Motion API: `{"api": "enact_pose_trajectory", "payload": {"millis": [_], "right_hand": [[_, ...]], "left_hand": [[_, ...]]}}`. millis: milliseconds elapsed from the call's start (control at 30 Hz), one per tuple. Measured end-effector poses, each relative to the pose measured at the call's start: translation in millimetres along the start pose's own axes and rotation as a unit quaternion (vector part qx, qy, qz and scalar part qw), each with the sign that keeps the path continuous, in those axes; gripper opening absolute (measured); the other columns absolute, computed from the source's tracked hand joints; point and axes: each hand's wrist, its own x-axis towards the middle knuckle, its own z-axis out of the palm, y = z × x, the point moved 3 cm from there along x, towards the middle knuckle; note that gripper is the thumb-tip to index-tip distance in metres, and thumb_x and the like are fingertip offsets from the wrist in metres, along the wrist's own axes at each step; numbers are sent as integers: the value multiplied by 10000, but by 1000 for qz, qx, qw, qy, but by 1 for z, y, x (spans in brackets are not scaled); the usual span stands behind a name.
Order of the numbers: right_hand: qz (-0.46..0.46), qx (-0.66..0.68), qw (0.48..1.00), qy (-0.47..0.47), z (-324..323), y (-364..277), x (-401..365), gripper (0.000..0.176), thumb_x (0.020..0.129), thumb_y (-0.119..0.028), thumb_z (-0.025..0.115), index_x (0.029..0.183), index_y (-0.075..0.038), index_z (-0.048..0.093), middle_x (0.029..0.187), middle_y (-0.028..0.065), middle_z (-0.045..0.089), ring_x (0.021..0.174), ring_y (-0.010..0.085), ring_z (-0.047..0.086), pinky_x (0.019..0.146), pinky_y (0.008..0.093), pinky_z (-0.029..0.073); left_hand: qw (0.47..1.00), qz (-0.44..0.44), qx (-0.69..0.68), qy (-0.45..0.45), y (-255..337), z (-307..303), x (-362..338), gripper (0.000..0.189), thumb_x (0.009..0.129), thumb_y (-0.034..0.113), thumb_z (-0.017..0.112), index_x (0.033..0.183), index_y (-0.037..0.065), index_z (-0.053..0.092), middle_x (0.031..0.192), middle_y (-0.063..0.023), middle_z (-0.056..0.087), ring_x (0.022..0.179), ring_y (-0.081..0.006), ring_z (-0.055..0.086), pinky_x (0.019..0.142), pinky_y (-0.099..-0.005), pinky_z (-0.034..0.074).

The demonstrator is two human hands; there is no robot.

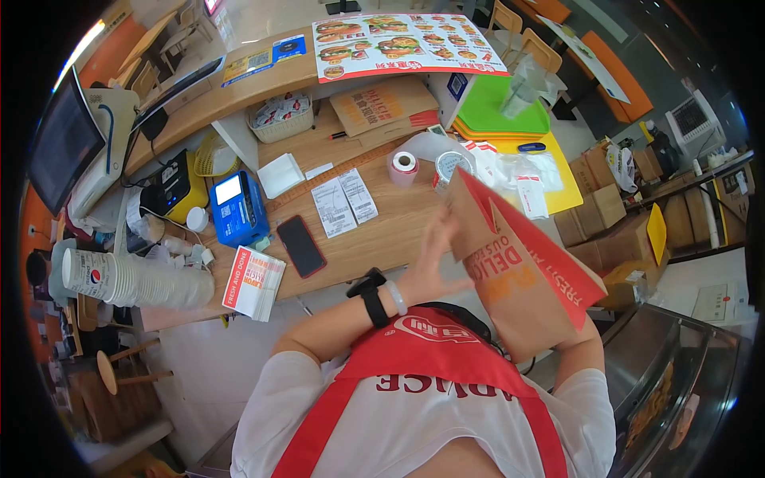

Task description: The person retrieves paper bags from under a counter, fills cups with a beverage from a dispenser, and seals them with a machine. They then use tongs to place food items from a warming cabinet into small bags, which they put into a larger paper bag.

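Observation:
A brown paper bag [518, 279] with a red side and printed lettering is held up in front of my chest, tilted, above the counter's near edge. My left hand [434, 259] is at the bag's left edge, smeared by motion, its fingers stretched out and apart. Whether its fingertips touch the paper, I cannot make out. A black watch and a pale bracelet are on that wrist. My right forearm [586, 350] runs up behind the bag, which hides my right hand and its fingers.
On the wooden counter lie a phone [302, 246], receipts [344, 202], a paper roll [403, 166] and a blue payment device [238, 209]. Stacked cups [135, 276] and printed packets [254, 283] are at left. Green trays [502, 119] stand at back right; a metal food warmer [677, 374] is lower right.

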Motion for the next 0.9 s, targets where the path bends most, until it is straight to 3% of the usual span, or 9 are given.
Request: {"api": "enact_pose_trajectory", "payload": {"millis": [67,100,200,267,300,367,667,800,900], "right_hand": [[-5,0,1000,4,1,-3,11,330,835,-255,465,1016,15,520,984,76,568,929,123,494,808,291,396],[-7,0,1000,5,1,-5,16,329,835,-254,465,1016,15,520,984,76,568,929,123,494,808,291,396],[-11,6,1000,5,-1,-10,32,327,835,-254,467,1016,14,520,986,74,568,931,124,493,809,291,395],[-10,11,1000,1,-2,-13,42,326,834,-253,468,1015,13,520,987,73,567,932,124,493,810,290,395],[-9,17,1000,0,-4,-14,47,325,834,-253,468,1015,13,521,988,73,567,933,124,492,810,290,395],[-7,26,1000,-3,-7,-18,57,324,834,-252,469,1014,12,521,989,72,567,934,125,492,811,290,395],[16,75,997,-19,-15,-38,104,319,833,-249,473,1012,9,522,994,67,566,938,126,490,814,290,394],[32,96,994,-40,-25,-49,114,316,832,-248,475,1011,8,522,997,65,566,940,127,489,815,290,394],[23,100,988,-114,-30,-46,117,292,796,-209,534,1010,-10,528,1005,65,571,1006,192,483,901,347,350]], "left_hand": [[969,-134,-61,200,-4,1,18,567,809,292,545,1245,17,309,1204,-189,376,1169,-265,326,986,-391,221],[969,-132,-62,201,-13,3,14,567,809,292,545,1245,17,309,1204,-189,376,1169,-265,326,986,-391,221],[925,-260,-265,81,-56,6,-6,564,831,307,497,1249,-9,289,1241,-216,348,1165,-289,335,953,-351,282],[851,-425,-303,-49,-72,0,-16,398,875,281,414,1151,-6,400,1027,-197,519,967,-259,504,802,-313,398],[852,-425,-302,-44,-72,1,-16,398,875,281,414,1151,-6,400,1027,-197,519,967,-259,504,802,-313,398],[950,-267,-127,105,-63,-8,-13,253,881,236,400,956,5,472,768,-150,546,717,-269,537,628,-324,411],[972,-205,-50,100,-63,-26,-8,159,865,157,407,800,14,423,697,-164,463,638,-321,460,573,-362,371],[945,-285,-32,159,-124,-29,-58,158,850,152,438,787,8,452,706,-172,478,666,-319,477,589,-354,381],[901,-423,-44,79,-147,-29,-83,178,815,186,504,801,8,496,711,-188,510,682,-322,509,607,-342,400]]}}
